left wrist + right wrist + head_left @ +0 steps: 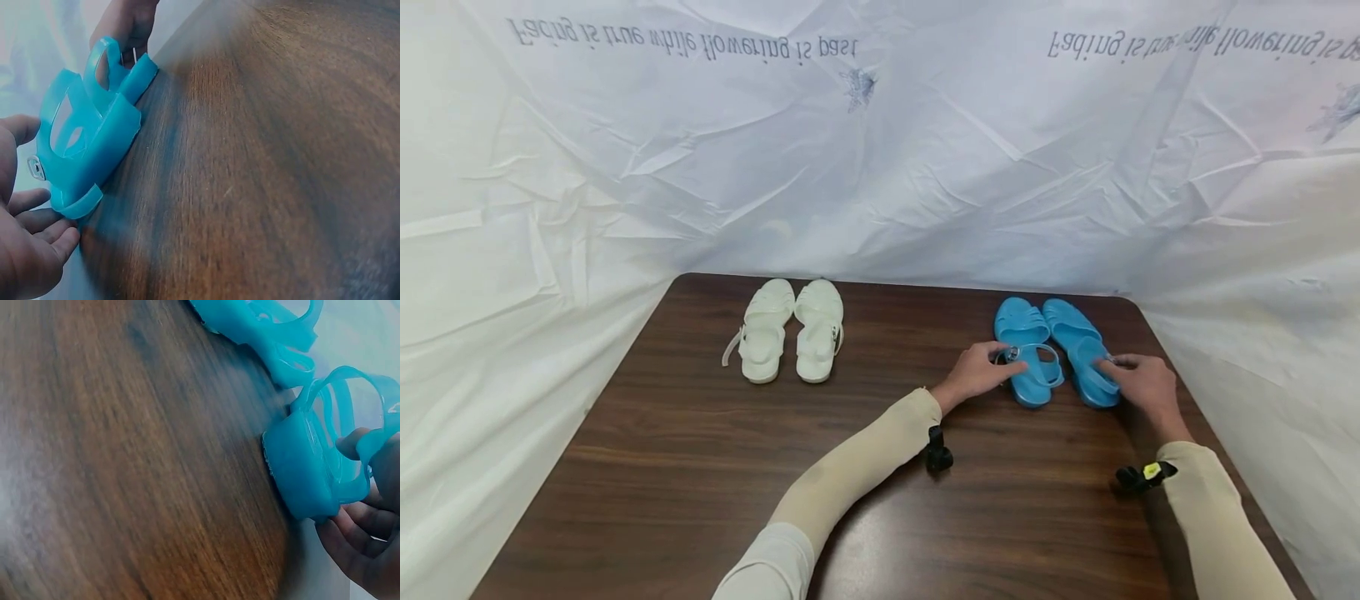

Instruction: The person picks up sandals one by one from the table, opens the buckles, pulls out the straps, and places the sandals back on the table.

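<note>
In the head view a pair of light-blue sandals lies at the right back of the table, toes toward the cloth. My left hand (979, 371) is at the left blue sandal (1018, 312), around its buckle. In the left wrist view the thumb (25, 128) touches the strap and the other fingers lie along the outer side, spread apart from the thumb. My right hand (1146, 387) grips the right blue sandal (1067, 317) near the heel. The right wrist view shows its thumb (351, 444) inside the strap and fingers outside, by the sole.
A pair of white sandals (767, 302) stands at the back left of the brown wooden table (700, 467). White printed cloth (887, 167) hangs behind the table and along both sides. A black wrist strap (938, 450) sits on the left forearm.
</note>
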### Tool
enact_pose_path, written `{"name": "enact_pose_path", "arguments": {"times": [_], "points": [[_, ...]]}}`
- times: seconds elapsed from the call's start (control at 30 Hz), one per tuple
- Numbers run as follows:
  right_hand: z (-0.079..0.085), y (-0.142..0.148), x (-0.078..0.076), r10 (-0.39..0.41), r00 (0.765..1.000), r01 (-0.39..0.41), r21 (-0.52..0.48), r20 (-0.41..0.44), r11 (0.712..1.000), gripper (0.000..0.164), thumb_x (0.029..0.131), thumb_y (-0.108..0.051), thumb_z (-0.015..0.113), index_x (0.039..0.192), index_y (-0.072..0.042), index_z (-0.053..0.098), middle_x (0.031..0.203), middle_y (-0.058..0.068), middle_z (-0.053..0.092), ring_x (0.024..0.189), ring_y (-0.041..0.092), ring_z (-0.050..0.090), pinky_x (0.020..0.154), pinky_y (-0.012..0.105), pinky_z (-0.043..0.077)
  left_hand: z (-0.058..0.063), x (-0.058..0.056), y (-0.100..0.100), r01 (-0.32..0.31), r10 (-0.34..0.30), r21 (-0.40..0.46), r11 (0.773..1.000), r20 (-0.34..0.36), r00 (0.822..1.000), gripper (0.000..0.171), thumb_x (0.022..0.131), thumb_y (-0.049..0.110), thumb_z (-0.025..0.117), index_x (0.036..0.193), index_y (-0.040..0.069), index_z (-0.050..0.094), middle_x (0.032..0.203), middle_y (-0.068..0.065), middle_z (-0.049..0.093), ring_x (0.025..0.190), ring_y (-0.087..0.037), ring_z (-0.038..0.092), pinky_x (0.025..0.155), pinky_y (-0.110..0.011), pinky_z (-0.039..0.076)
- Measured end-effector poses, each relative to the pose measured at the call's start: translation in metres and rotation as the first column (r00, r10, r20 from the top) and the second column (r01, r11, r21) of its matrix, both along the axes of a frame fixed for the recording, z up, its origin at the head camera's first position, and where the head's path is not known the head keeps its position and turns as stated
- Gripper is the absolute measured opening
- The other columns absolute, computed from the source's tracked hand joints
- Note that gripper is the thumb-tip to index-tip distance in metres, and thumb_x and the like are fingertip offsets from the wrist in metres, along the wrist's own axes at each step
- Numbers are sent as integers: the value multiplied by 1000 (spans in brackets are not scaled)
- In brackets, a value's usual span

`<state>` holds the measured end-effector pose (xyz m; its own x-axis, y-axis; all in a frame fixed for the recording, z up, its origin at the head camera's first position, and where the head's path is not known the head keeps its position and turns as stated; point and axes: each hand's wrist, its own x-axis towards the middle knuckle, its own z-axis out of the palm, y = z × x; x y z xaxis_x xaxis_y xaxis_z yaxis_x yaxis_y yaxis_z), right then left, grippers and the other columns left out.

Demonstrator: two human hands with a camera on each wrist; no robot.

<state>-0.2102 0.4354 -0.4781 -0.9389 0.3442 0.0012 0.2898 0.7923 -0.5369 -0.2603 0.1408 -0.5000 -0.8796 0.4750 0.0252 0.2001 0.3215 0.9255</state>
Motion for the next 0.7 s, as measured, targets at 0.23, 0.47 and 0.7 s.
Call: {"name": "enact_pose_path", "arguments": {"times": [0.23,0.47,0.7], "points": [[-1,3,-1,-26,998,26,1,49,1000,87,97,-65,53,133,14,58,138,38,52,126,55,48,99,65,45,2,-1,0,15,-15,20,1000,3,1000,62,95,52,70,143,15,60,144,1,59,124,-14,59,91,-27,52],[8,0,3,0,994,2,-25,113,1000,99,95,-73,46,139,15,50,140,41,47,124,55,49,97,66,46,7,-3,-11,25,-25,11,1000,14,1000,62,95,52,69,143,15,60,144,-2,59,130,-17,57,97,-32,52],[22,8,14,5,999,-4,-19,49,1000,96,99,-69,42,139,19,48,135,43,50,119,57,51,93,67,47,21,-5,-47,11,-12,-32,999,-20,1000,66,95,56,67,146,14,57,150,-3,54,138,-21,52,104,-40,50]]}}
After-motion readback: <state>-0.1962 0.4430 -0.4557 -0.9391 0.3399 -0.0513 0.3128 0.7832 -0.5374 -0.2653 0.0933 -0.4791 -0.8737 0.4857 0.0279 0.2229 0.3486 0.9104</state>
